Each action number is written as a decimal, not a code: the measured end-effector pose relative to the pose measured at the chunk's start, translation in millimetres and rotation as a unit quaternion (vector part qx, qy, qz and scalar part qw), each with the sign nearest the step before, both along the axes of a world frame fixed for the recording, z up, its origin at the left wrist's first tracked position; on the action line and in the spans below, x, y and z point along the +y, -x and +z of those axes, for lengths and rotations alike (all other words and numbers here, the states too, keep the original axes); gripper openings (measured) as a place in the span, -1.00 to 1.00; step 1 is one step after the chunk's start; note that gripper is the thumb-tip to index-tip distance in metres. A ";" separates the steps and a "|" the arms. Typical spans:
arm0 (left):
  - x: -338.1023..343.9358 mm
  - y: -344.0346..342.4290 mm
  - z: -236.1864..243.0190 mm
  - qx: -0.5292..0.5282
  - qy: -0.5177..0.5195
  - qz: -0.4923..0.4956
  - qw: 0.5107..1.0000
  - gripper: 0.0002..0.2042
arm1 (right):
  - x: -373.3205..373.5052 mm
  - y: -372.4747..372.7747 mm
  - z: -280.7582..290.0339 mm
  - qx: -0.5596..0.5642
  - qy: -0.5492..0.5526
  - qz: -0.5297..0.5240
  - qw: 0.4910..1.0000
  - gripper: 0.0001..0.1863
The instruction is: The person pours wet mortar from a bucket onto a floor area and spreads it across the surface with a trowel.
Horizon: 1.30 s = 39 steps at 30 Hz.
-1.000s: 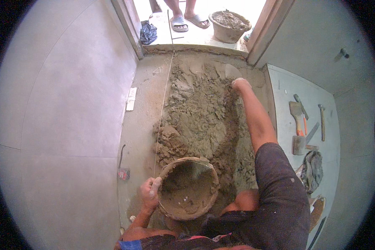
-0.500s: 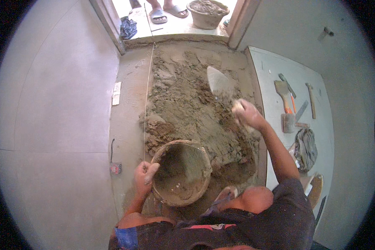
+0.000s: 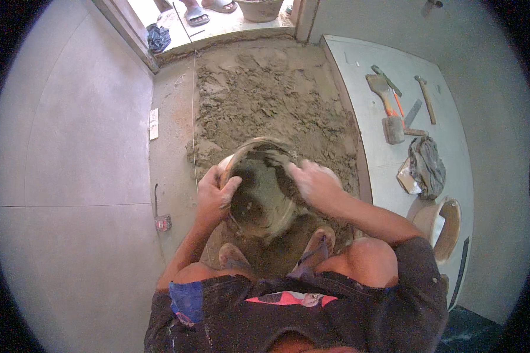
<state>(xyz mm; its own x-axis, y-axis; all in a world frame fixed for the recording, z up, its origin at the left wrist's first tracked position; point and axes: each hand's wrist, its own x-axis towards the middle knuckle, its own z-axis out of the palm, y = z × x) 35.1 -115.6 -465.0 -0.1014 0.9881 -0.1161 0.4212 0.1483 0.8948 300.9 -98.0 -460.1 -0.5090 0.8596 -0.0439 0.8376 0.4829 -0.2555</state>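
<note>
Both hands grip the tilted mortar pan (image 3: 259, 188) just near of the spread mortar bed (image 3: 271, 106): left hand (image 3: 215, 197) on its left rim, right hand (image 3: 315, 182) on its right. The wet rim could slip, dumping mortar onto the sandalled feet (image 3: 277, 256) or the string line (image 3: 193, 106).

Pan (image 3: 259, 188) on floor (image 3: 171, 176) before mortar (image 3: 271, 100), between hands; tools (image 3: 394, 112) and rag (image 3: 427, 165) on slab (image 3: 365, 76), right; tape (image 3: 163, 222) left.

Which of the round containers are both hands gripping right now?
The mortar-smeared pan over the sand bed, left hand and right hand on its rim; the bucket at right sits untouched.
</note>
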 end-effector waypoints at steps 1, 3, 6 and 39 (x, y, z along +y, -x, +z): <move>3.1 -6.3 0.0 0.021 -0.018 -0.018 0.999 -0.77 | -4.1 7.4 -12.4 -0.017 0.003 0.021 1.000 -0.76; 12.0 -8.7 -18.8 -0.066 -0.035 -0.004 0.997 -0.79 | -12.7 22.2 -35.1 -0.047 0.014 0.071 0.996 -0.75; 3.9 2.2 -24.3 -0.073 -0.028 0.050 0.996 -0.83 | -41.9 26.7 -28.6 -0.045 0.092 0.148 0.984 -0.72; -30.2 5.3 -7.0 -0.083 -0.052 -0.039 0.994 -0.81 | -28.4 -0.2 -95.4 0.259 0.385 0.076 0.882 -0.76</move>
